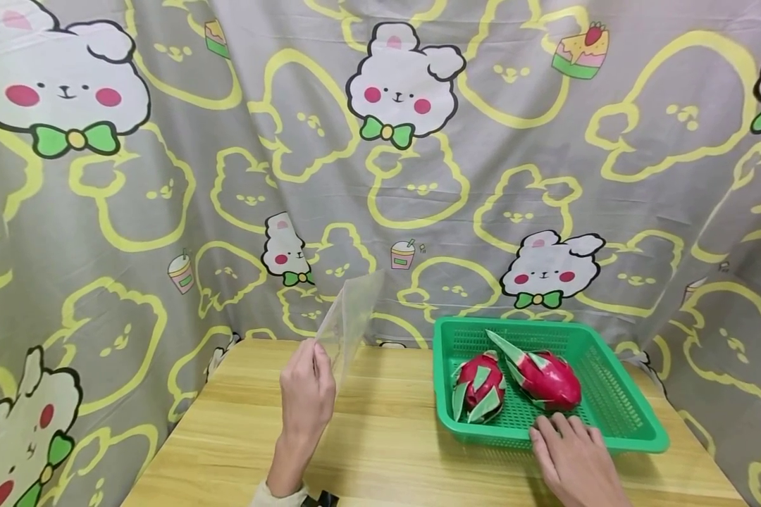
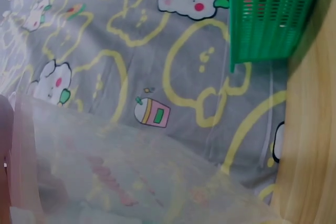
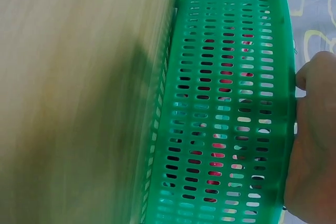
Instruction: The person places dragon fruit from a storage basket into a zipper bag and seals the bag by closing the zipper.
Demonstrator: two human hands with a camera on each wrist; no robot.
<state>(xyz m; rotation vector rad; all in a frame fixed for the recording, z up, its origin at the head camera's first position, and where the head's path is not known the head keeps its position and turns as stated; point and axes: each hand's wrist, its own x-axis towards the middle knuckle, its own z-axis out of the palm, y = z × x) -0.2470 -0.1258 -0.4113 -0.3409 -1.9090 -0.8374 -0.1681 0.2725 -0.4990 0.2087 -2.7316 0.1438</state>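
My left hand (image 1: 307,387) is raised above the table and grips a translucent plastic bag (image 1: 351,317). The bag stands up from the fist, flat and thin, and fills the lower part of the left wrist view with faint reddish printing. On the right is a green plastic basket (image 1: 447,320) with slotted walls. Two red dragon fruits with green scales lie inside: a left dragon fruit (image 1: 485,377) and a right dragon fruit (image 1: 554,384). My right hand (image 1: 577,454) holds the basket's front rim, its fingers curled over the edge; the fingertips are partly hidden.
The wooden table (image 1: 222,429) extends under the basket and left hand. Behind and at both sides hangs a grey curtain (image 1: 330,190) printed with white rabbits and yellow outlines. The basket stands near the table's back right.
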